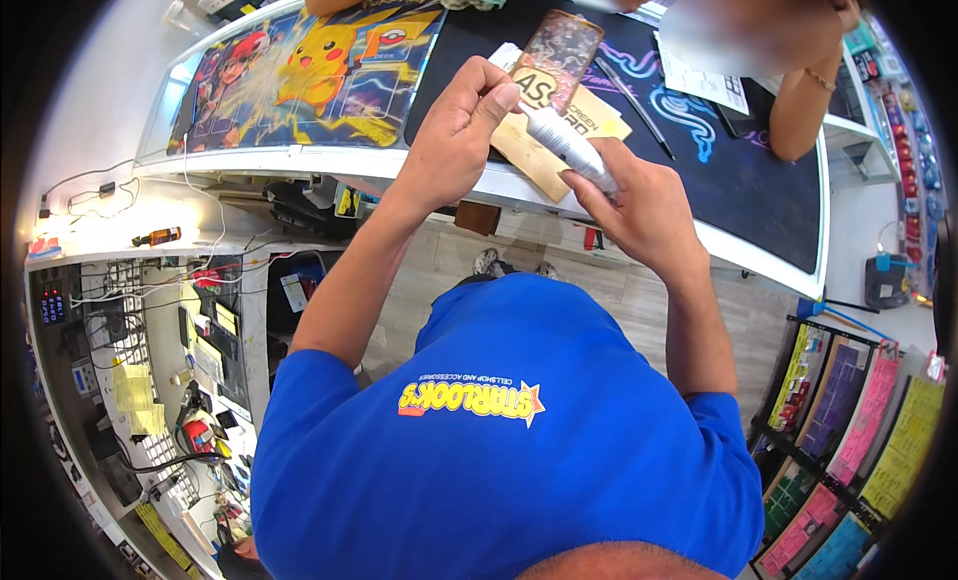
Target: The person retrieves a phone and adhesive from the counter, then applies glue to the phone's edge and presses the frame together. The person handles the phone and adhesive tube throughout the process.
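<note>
Curling round the white bottle (573,146) at the frame's upper centre, my right hand (644,203) holds it; my left hand (457,131), fingers closed, pinches its tip.

Yellow lettering marked the blue shirt (504,460), dark capitals the tan packet (539,163), lit digits the black meter (52,304); print on the white tube (561,138) was illegible.

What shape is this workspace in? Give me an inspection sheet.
Surface: white-edged counter, with cartoon-print mat and dark mat.
Job's things: white labelled bottle, held over tan card packaging; patterned phone case, apparently, beyond.
Clutter: black pen and white paper on the dark mat.
Hands: left hand pinches the bottle's narrow end; right hand grips its body.
Cables: black cable at far left.
Surroundings: person's arm across the counter; display rack at right.
</note>
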`<state>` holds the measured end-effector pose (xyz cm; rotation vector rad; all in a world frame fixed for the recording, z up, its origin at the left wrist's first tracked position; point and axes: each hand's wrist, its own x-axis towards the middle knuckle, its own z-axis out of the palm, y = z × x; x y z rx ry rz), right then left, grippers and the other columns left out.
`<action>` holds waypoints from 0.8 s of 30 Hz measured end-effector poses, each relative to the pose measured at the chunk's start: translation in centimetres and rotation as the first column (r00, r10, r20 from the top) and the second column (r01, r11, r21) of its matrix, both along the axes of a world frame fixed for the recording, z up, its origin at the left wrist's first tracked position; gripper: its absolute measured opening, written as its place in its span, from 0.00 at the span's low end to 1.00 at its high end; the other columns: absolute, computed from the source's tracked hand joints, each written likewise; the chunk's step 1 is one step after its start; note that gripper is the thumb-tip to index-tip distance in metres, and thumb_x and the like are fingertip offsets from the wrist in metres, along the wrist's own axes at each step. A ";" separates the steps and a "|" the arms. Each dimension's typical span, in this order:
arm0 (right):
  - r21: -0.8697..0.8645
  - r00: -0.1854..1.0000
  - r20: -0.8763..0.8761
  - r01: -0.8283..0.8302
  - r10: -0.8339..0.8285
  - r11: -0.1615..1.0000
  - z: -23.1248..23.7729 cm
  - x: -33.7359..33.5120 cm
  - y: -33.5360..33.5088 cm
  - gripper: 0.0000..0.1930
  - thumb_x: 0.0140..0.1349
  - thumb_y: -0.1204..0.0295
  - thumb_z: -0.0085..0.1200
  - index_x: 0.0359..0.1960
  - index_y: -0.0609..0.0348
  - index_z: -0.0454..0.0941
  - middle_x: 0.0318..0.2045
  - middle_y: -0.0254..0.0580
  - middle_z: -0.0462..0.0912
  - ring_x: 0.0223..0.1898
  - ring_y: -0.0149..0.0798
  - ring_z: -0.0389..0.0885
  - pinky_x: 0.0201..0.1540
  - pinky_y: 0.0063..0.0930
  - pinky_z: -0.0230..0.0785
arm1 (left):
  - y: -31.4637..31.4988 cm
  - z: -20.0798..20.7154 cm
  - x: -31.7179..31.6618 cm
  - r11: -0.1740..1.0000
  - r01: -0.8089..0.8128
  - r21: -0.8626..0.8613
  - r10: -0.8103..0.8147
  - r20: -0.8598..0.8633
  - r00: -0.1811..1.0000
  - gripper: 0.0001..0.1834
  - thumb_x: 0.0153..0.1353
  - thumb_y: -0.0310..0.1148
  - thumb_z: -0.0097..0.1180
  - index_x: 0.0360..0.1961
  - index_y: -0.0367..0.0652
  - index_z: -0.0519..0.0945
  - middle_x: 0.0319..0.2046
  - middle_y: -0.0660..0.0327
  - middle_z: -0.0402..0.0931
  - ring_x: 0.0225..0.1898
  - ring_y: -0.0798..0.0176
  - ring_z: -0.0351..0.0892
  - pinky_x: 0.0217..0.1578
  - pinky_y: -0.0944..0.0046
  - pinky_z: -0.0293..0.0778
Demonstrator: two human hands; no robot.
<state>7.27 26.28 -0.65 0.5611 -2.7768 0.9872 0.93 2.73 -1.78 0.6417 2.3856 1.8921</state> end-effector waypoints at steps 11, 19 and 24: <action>-0.201 0.974 0.224 0.014 0.032 0.979 0.0 -0.2 -3.5 0.17 0.63 0.62 0.65 0.48 0.59 0.82 0.32 0.55 0.86 0.32 0.59 0.86 0.36 0.42 0.78 | -14.8 -4.4 -5.0 0.697 -0.669 -0.260 0.640 -0.195 0.743 0.26 0.80 0.49 0.41 0.37 0.34 0.77 0.31 0.55 0.78 0.33 0.58 0.73 0.41 0.56 0.68; -0.278 0.910 0.193 0.409 -0.366 0.869 0.0 0.0 2.1 0.19 0.63 0.59 0.70 0.45 0.62 0.85 0.25 0.38 0.83 0.27 0.25 0.77 0.31 0.26 0.71 | -17.8 -3.5 -5.2 0.513 -0.775 -0.369 0.607 -0.481 0.632 0.34 0.64 0.45 0.66 0.67 0.47 0.68 0.64 0.50 0.65 0.70 0.44 0.61 0.71 0.43 0.53; -0.281 0.710 0.152 0.698 -0.688 0.659 -3.1 2.3 10.5 0.18 0.67 0.57 0.67 0.41 0.62 0.88 0.20 0.28 0.77 0.23 0.20 0.70 0.26 0.21 0.63 | -16.8 -3.8 -5.2 0.722 -0.668 -0.181 0.530 -0.475 0.702 0.15 0.75 0.38 0.55 0.33 0.39 0.76 0.39 0.57 0.77 0.52 0.52 0.72 0.60 0.54 0.63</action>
